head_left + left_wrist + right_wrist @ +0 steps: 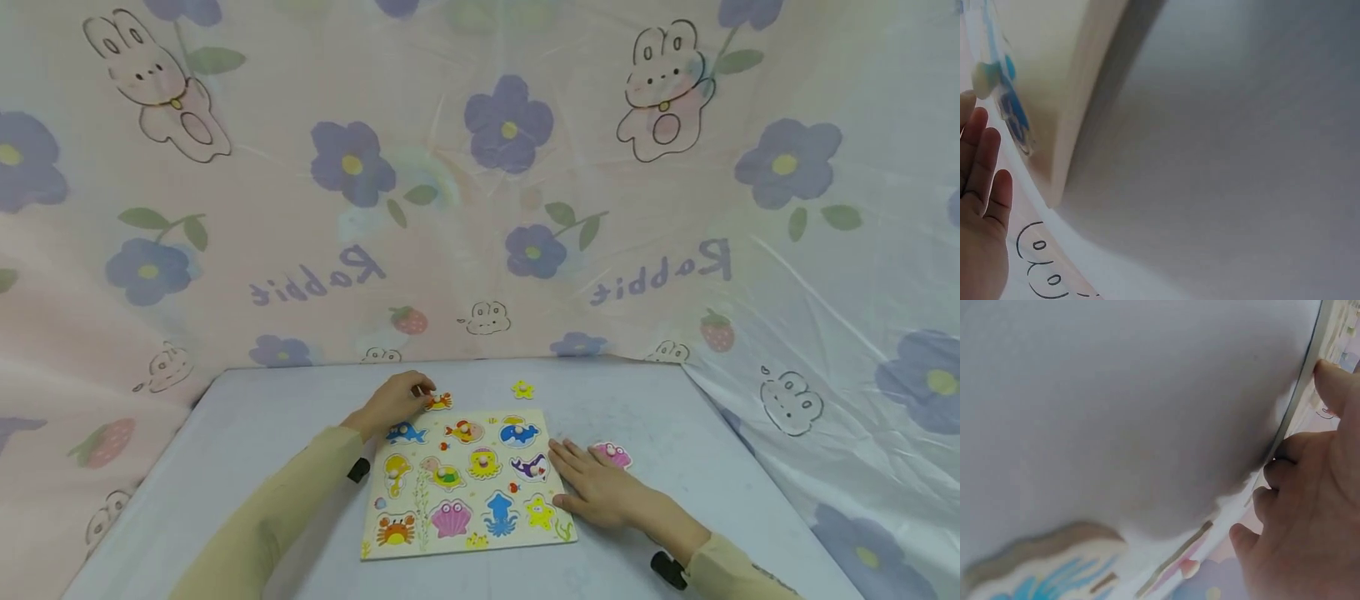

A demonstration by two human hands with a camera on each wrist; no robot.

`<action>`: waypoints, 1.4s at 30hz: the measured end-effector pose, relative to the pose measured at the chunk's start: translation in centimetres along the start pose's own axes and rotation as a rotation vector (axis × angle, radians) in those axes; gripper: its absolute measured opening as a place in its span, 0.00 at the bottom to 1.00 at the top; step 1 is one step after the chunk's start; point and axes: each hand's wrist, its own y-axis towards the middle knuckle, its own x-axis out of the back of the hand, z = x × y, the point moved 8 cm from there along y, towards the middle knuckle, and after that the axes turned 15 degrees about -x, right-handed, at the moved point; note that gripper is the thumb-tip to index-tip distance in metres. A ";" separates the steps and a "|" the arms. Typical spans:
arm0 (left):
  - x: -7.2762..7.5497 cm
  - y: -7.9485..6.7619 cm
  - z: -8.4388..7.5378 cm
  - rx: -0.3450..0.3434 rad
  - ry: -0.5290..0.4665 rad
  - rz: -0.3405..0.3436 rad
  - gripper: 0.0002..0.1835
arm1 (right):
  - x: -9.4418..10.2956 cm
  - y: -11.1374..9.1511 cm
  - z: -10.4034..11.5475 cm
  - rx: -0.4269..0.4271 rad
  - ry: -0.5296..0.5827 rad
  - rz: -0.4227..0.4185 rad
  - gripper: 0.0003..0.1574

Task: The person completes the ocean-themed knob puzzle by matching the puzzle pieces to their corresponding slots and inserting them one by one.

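Observation:
A pale wooden peg puzzle board [378, 542] with sea-animal pictures lies on the table. Beyond its far left corner my left hand [393, 402] pinches an orange crab puzzle piece [440, 402] between thumb and fingertips; the left wrist view hides that grip, showing only the outer fingers [982, 162] beside the board. My right hand [600, 487] lies flat with fingers spread, fingertips on the board's right edge. Just beyond it is a pink shell piece [615, 455], partly covered. A blue squid piece [1047, 575] shows in the right wrist view, hidden in the head view.
A yellow star piece [522, 389] lies behind the board. Knobbed pieces, such as the octopus [483, 462] and turtle [444, 475], sit in the board's upper rows. A printed cloth [450, 208] hangs behind the white table [675, 533].

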 end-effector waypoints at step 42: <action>0.1 0.6 -1.7 -0.057 0.088 0.036 0.05 | 0.0 0.0 0.5 -0.015 0.002 0.008 0.48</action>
